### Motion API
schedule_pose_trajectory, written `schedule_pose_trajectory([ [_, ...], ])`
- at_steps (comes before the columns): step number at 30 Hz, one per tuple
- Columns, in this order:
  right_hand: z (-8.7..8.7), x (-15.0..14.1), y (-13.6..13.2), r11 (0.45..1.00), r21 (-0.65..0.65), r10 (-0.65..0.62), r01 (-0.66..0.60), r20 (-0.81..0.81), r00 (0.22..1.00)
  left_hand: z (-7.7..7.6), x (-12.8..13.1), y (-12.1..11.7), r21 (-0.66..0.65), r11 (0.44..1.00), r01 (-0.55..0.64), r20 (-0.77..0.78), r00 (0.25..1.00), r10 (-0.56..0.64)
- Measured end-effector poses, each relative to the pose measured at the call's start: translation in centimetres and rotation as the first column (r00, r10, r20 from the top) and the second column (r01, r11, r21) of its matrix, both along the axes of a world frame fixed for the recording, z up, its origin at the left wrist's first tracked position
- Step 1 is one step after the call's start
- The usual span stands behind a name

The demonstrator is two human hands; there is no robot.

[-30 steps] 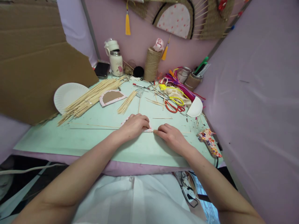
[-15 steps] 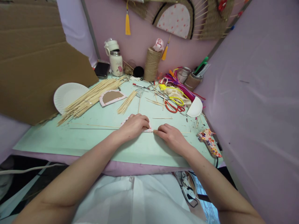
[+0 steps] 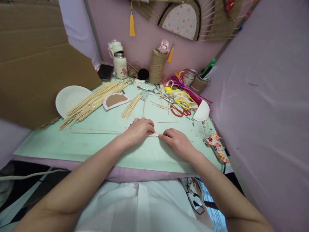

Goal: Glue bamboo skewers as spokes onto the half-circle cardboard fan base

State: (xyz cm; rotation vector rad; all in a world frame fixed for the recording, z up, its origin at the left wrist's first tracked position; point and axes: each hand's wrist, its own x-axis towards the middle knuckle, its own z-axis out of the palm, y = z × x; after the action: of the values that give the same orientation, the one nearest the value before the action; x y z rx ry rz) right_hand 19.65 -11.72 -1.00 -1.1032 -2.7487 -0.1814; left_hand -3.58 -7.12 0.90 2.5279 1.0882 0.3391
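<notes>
My left hand (image 3: 140,129) lies curled over a half-round piece with a pale pink spotted fabric edge (image 3: 153,135), pressing it to the table and covering most of it. A long thin bamboo skewer (image 3: 103,130) runs along its straight edge and sticks out on both sides. At the right corner of the piece, my right hand (image 3: 177,141) has thumb and fingers closed on the skewer. One more stick (image 3: 144,108) points away behind my left hand. A similar half-round cardboard piece (image 3: 118,100) with a fabric border lies farther back.
Behind lie a large skewer bundle (image 3: 96,101), a small bundle (image 3: 131,106) and a paper plate (image 3: 70,98). Red-handled scissors (image 3: 177,111), yellow-handled scissors (image 3: 182,103) and a cut plate (image 3: 201,111) are at right. A floral-patterned glue gun (image 3: 216,148) rests by the right edge.
</notes>
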Motion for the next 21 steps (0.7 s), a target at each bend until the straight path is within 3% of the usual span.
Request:
schedule_pose_trajectory([
  [21,-0.21,0.11,0.04,1.0,0.004,0.004,-0.004,-0.004,1.0,0.04,0.02,0.04,0.003,1.0,0.001,-0.002,1.0,-0.001],
])
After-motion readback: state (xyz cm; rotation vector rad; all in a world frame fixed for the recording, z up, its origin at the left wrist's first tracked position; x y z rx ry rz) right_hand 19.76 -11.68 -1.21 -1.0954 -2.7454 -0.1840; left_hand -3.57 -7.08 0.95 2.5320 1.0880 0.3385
